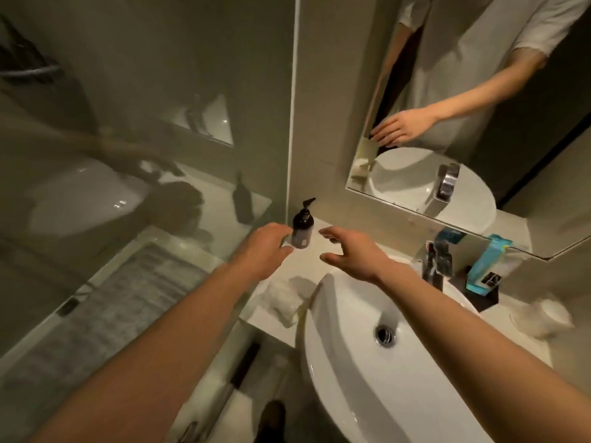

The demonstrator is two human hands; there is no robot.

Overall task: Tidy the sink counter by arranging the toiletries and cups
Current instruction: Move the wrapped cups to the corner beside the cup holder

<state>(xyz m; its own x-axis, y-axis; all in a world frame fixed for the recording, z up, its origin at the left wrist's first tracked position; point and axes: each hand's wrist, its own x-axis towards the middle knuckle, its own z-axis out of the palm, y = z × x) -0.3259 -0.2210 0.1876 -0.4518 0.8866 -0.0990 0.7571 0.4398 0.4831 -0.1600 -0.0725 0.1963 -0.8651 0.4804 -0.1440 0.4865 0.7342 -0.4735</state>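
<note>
A dark pump bottle (302,227) stands upright at the back left corner of the pale sink counter (275,314). My left hand (267,247) is just left of it, fingers apart, its fingertips at the bottle's lower side. My right hand (348,251) hovers open to the bottle's right, a short gap away. A crumpled white cloth (284,298) lies on the counter under my left forearm. On the right, a teal toothpaste box (484,266) leans in a black tray (486,298), and a white cup (543,314) sits blurred beyond it.
The white basin (351,362) with its drain (384,335) fills the centre. A dark faucet (435,266) stands behind it. A mirror (463,123) hangs on the wall above. A glass shower partition (144,155) borders the counter's left edge.
</note>
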